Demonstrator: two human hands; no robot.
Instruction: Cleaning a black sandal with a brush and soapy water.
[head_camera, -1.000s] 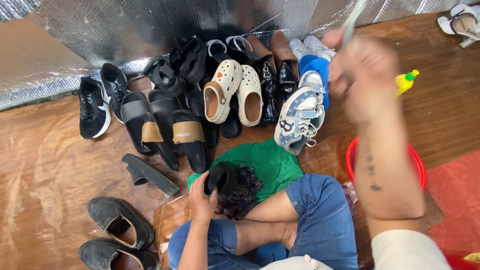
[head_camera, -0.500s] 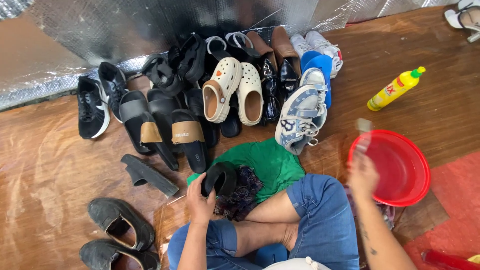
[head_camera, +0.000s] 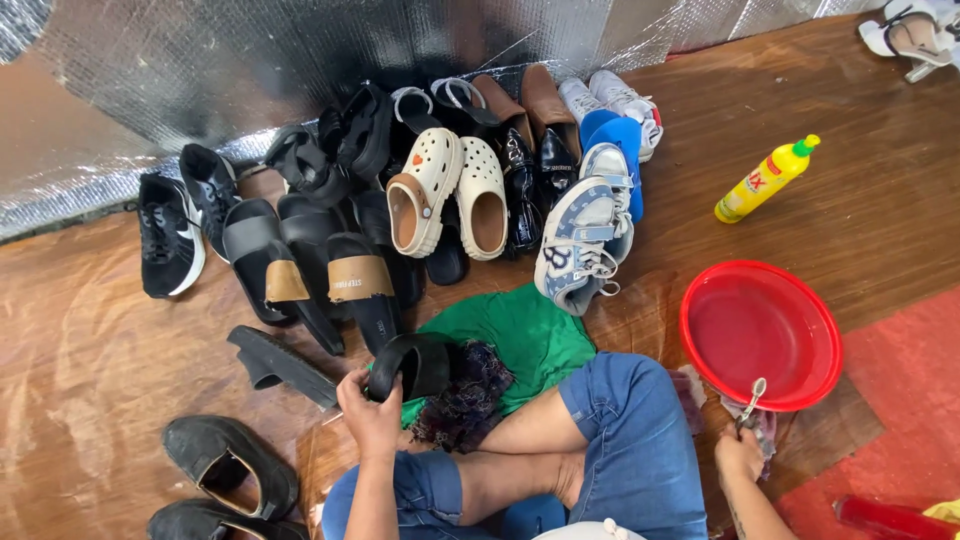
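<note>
- Slide (head_camera: 415, 365): black, held in the left hand (head_camera: 372, 418).
- Cloth (head_camera: 525, 335): green.
- Basin (head_camera: 760, 335): red.
- Bottle (head_camera: 765, 180): yellow with a green cap.
- Clogs (head_camera: 450, 195): cream, tan inside.
- Sandals (head_camera: 320, 275): black with tan straps.
- Sneaker (head_camera: 580, 245): grey and white.
- Jeans (head_camera: 630, 450): blue.
- Wall sheet (head_camera: 250, 50): silver, quilted.
- Floor (head_camera: 100, 350): brown wood grain.

- Bright, even daylight; soft short shadows under shoes.
- Glare patches on foil sheet (head_camera: 300, 60) at far side.
- Sharp focus, slight wide-angle bending at edges.
</note>
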